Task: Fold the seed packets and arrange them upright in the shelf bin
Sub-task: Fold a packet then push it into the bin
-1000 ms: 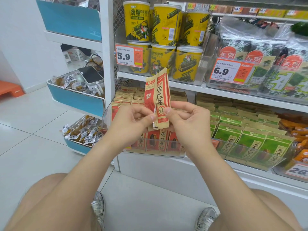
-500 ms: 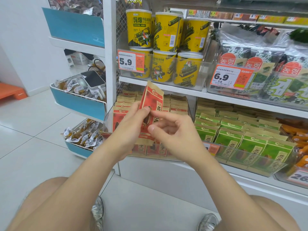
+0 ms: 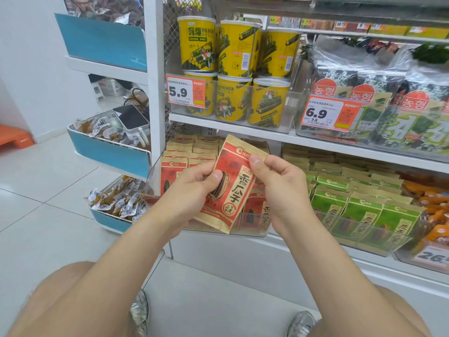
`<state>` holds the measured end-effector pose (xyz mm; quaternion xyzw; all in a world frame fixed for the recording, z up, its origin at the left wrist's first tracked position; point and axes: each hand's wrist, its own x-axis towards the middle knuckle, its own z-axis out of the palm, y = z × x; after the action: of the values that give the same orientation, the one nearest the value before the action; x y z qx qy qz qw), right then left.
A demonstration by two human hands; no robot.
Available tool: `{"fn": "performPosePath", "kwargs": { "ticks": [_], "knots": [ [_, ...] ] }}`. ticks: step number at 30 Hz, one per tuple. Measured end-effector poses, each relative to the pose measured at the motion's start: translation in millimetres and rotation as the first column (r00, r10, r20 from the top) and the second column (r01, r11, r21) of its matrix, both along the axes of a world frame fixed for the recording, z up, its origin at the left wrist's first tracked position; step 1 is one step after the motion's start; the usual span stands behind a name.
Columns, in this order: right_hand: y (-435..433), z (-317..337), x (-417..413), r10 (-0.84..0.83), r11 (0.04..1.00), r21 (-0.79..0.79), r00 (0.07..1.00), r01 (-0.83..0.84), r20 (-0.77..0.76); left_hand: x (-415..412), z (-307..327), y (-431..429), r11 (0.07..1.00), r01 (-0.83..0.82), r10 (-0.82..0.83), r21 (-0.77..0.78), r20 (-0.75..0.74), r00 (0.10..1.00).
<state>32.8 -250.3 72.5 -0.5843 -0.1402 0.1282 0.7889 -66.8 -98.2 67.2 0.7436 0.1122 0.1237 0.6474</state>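
- The red seed packet (image 3: 233, 183) is held in front of the shelf bin (image 3: 155, 171), flat face toward the camera, tilted with its top corner leaning right, above the bin's clear front lip.
- The left hand (image 3: 192, 188) grips the packet's left edge: the thumb presses on the printed seed picture and the other fingers are curled behind it.
- The right hand (image 3: 279, 188) pinches the upper right edge between thumb and forefinger; its remaining fingers are bent loosely behind the packet.
- Behind the held packet, more red packets (image 3: 173, 172) stand upright in rows in the bin, some hidden by the hands.
- Just right of that bin, green seed packets (image 3: 359, 210) stand in their own clear bin, close to the right wrist.
- On the shelf above, yellow snack tubs (image 3: 233, 98) are stacked in two layers behind a 5.9 price tag (image 3: 185, 91); seaweed packs (image 3: 379, 93) sit to their right behind a 6.9 price tag (image 3: 328, 113).
- The edge of that upper shelf hangs just above the packet's top corner, leaving a narrow gap over the bin.
- To the left, a white upright post (image 3: 154, 93) borders the bin, with blue side trays (image 3: 109, 154) of wrapped snacks beyond it.
- Below, open tiled floor (image 3: 36, 215) lies to the left; the person's knees and shoes frame the space before the shelf.
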Motion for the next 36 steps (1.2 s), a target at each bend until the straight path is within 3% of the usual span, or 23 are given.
{"fn": "performPosePath", "kwargs": {
  "ticks": [6,11,16,28,36],
  "knots": [
    [2,0,1,-0.006,1.000,-0.005,0.999,0.006,0.045,-1,3,-1,0.998,-0.009,0.012,-0.056,0.045,0.999],
    [0,5,-2,0.144,0.965,-0.229,0.988,-0.130,0.049,1,3,2,0.975,-0.056,0.084,-0.214,0.123,0.989],
    [3,1,1,0.008,0.965,-0.263,1.000,-0.001,0.025,-3,3,9,0.974,0.054,-0.057,-0.221,-0.006,0.998],
    [7,-6,-2,-0.076,0.956,-0.284,0.997,0.073,-0.001,-6,1,0,0.965,0.114,-0.129,-0.237,-0.048,0.991],
    [9,-7,-1,-0.025,0.982,-0.189,0.985,-0.007,-0.170,-7,6,2,0.951,0.071,-0.085,-0.302,-0.033,0.996]
  ]
}}
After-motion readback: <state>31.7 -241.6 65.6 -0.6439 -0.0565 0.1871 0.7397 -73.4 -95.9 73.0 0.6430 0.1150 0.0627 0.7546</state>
